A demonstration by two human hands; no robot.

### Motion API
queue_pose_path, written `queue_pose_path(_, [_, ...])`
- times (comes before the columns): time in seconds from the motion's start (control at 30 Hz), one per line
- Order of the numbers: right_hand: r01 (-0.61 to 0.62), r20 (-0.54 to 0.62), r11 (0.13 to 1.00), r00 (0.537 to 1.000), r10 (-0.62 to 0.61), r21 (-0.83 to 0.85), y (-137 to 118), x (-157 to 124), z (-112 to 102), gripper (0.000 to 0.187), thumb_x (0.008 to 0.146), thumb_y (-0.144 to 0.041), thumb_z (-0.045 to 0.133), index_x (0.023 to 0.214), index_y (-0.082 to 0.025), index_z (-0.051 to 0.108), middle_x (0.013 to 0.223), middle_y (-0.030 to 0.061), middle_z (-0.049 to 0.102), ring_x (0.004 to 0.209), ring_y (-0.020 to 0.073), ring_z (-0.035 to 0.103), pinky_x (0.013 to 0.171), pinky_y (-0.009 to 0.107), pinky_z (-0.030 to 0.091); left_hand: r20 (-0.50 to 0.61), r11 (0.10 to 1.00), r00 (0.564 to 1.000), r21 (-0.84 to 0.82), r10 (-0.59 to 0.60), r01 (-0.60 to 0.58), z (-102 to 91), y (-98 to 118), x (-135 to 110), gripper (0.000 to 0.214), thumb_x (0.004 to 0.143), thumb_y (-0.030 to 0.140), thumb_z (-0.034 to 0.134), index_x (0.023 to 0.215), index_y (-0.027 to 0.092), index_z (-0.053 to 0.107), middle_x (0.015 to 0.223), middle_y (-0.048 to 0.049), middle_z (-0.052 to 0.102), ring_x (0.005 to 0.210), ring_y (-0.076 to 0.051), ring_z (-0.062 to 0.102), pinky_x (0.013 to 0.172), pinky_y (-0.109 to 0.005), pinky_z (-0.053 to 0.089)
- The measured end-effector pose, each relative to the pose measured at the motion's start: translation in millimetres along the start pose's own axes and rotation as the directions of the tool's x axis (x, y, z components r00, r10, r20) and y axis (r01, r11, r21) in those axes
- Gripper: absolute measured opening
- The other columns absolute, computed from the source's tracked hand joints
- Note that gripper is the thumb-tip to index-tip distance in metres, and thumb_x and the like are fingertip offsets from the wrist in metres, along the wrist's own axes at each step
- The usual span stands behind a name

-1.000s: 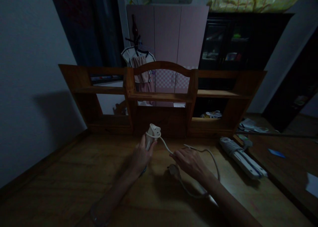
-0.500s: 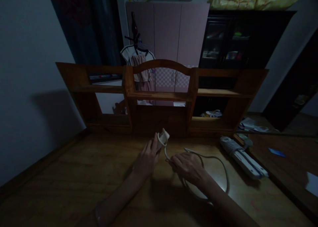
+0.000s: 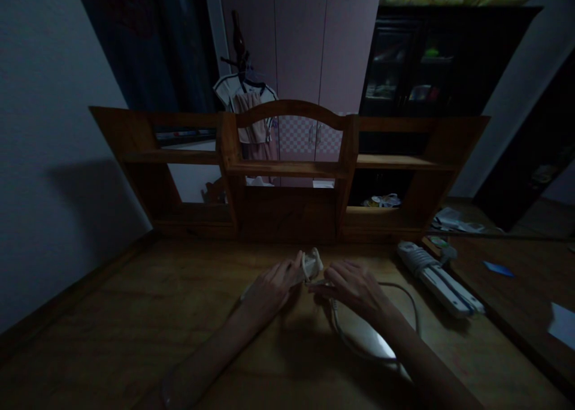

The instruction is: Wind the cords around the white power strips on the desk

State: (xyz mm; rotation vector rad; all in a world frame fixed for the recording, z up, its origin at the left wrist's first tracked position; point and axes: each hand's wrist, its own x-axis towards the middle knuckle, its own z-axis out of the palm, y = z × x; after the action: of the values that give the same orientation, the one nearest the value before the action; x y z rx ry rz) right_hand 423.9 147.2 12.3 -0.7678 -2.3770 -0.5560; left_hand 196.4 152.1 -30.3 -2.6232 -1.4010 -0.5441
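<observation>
My left hand (image 3: 274,285) is closed around a white power strip (image 3: 313,266), whose far end sticks out past the fingers with a turn of cord around it. Most of the strip is hidden under the palm. My right hand (image 3: 354,287) pinches the pale cord close beside that end. From there the loose cord (image 3: 415,314) curves in a wide loop over the wooden desktop (image 3: 179,302), passing under my right forearm.
Another white power strip (image 3: 442,287), its cord wound around one end, lies at the right. A wooden shelf unit (image 3: 287,215) stands along the desk's back edge. Farther right are a blue card (image 3: 498,269) and white paper (image 3: 563,325) on a brown surface.
Both hands have shifted right, with the held strip's end turned more to the right. My right hand has come up closer to the strip with the cord.
</observation>
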Motion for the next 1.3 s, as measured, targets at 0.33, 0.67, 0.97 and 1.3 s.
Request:
queue_pose_path(0.33, [-0.168, 0.012, 0.978, 0.986, 0.167, 0.122, 10.1, -4.7, 2.5, 0.069, 0.076, -0.058, 0.061, 0.125, -0.011, 0.047, 0.096, 0.0101, 0.065, 0.083, 0.0195, 0.061, 0.072, 0.029, 0.044, -0.042, 0.995, 0.994, -0.019, 0.101, -0.102, 6.9, 0.2, -1.4, 0.072, 0.089, 0.022, 0.051, 0.147, 0.022, 0.009, 0.129, -0.0105, 0.051, 0.115, -0.022, 0.050, 0.098, -0.034, 0.041])
queue_pose_path(0.67, [-0.300, 0.111, 0.920, 0.954, 0.280, 0.253, 6.2, -4.0, 12.5, 0.054, 0.071, -0.051, 0.069, 0.112, -0.018, 0.059, 0.092, 0.0069, 0.059, 0.080, 0.0194, 0.057, 0.068, 0.030, 0.047, -0.073, 0.987, 0.985, 0.046, 0.156, -0.152, 9.2, 4.1, -3.6, 0.064, 0.092, 0.025, 0.046, 0.147, 0.019, 0.014, 0.124, -0.0127, 0.054, 0.109, -0.022, 0.055, 0.092, -0.034, 0.046])
queue_pose_path(0.97, [-0.316, 0.066, 0.808, 0.942, 0.328, 0.498, 8.5, -0.2, 22.2, 0.067, 0.069, -0.042, 0.075, 0.129, -0.027, 0.050, 0.107, 0.0074, 0.050, 0.096, 0.0200, 0.055, 0.080, 0.033, 0.051, -0.186, 0.982, 0.969, 0.120, 0.165, -0.144, 13.5, 1.2, -4.1, 0.055, 0.094, 0.024, 0.039, 0.145, 0.017, 0.020, 0.124, -0.0141, 0.056, 0.109, -0.022, 0.056, 0.091, -0.034, 0.046])
queue_pose_path(1.3, [-0.296, 0.093, 0.827, 0.953, 0.288, 0.478, 11.6, -1.4, 25.3, 0.049, 0.068, -0.037, 0.077, 0.113, -0.022, 0.062, 0.103, 0.0078, 0.050, 0.092, 0.0198, 0.055, 0.077, 0.032, 0.052, -0.117, 0.977, 0.980, 0.156, 0.162, -0.143, 17.2, 5.7, -7.7, 0.060, 0.092, 0.016, 0.038, 0.147, 0.017, 0.014, 0.126, -0.0151, 0.054, 0.115, -0.023, 0.053, 0.095, -0.037, 0.045])
